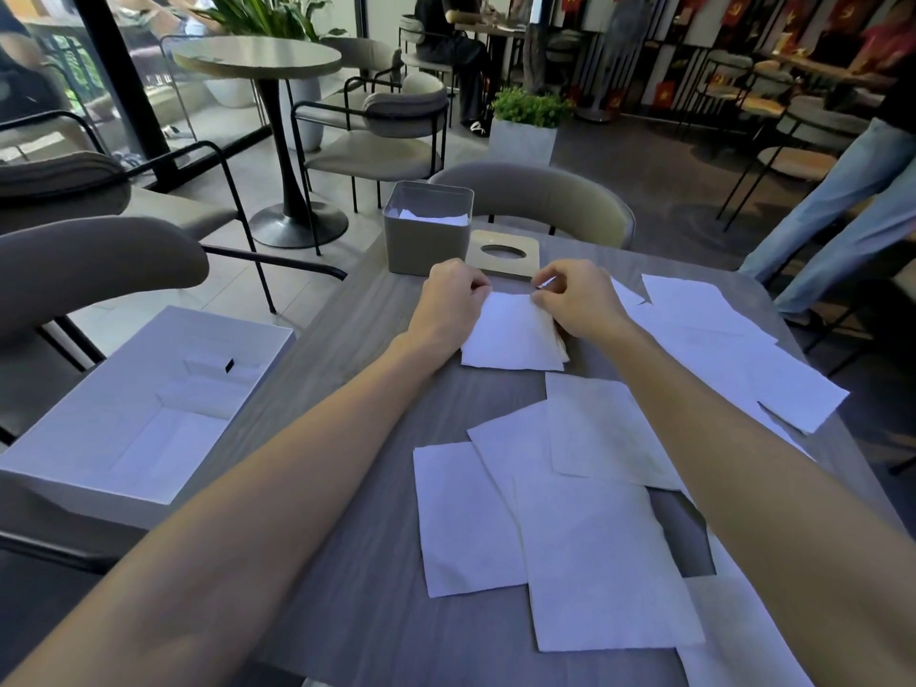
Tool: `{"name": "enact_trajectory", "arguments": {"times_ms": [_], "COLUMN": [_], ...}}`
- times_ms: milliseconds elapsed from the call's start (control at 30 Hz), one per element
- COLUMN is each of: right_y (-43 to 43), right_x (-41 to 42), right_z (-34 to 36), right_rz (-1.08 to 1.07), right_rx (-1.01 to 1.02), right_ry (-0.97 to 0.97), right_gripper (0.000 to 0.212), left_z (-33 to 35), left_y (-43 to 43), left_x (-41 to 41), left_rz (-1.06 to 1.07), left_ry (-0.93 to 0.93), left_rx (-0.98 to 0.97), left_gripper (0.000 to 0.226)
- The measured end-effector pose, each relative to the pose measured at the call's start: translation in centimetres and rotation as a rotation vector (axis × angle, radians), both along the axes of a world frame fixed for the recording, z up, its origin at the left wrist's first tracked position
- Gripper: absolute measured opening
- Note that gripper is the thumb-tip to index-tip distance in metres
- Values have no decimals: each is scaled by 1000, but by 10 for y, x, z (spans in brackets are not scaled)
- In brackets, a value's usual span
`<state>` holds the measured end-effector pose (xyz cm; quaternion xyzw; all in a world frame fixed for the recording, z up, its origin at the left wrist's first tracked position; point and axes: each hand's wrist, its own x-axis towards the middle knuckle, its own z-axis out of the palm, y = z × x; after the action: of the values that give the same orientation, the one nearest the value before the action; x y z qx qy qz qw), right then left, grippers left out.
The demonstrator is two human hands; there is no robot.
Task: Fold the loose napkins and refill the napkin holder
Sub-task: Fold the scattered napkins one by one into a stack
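Note:
A folded white napkin (513,334) lies on the grey table (376,538) in front of me. My left hand (453,302) pinches its far left corner. My right hand (575,300) pinches its far right corner. Just beyond stands the grey square napkin holder (426,240), with white napkins showing inside. Its beige lid (503,252) with an oval slot lies flat on the table to the right of the holder. Several loose unfolded napkins (595,552) are spread over the near and right parts of the table.
An open white cardboard box (143,414) sits at the table's left edge. Grey chairs (535,200) stand beyond and to the left. A person in jeans (842,200) stands at the far right. A potted plant (525,126) is behind.

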<state>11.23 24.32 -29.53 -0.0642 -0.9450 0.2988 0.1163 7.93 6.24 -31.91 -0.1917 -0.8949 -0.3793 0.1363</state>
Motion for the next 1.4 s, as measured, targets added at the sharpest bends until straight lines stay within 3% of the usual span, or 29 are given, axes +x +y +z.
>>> {"name": "enact_trajectory", "arguments": {"times_ms": [167,767,900,1033,1133,1233,1400], "right_y": [0,2,-1,1,3,-4,-12], "right_x": [-3,-7,-4,13,32,42,48], "right_z": [4,-12,-10,-5,-1,-6,-20], "right_rz": [-14,39,31,14,110,255,283], "right_rx": [19,68,66,29,126,318,608], "right_ry": [62,71,60,128,170,127,-56], "right_gripper": [14,15,19,23,22,24,17], "left_z": [0,-9,-2,12,14,-2,-18], "left_y": [-3,-7,-10,-11,-6,0,-7], "left_x": [0,-3,-2,10,30,41,43], "left_rz": [-22,14,-16,-143,-286,-246,-158], "left_ry": [-11,110,35,143,171,134,15], "left_rx": [-3,-332,-172,-107,-299,-598,-705], "left_gripper": [21,25,23,25,32,43,60]}}
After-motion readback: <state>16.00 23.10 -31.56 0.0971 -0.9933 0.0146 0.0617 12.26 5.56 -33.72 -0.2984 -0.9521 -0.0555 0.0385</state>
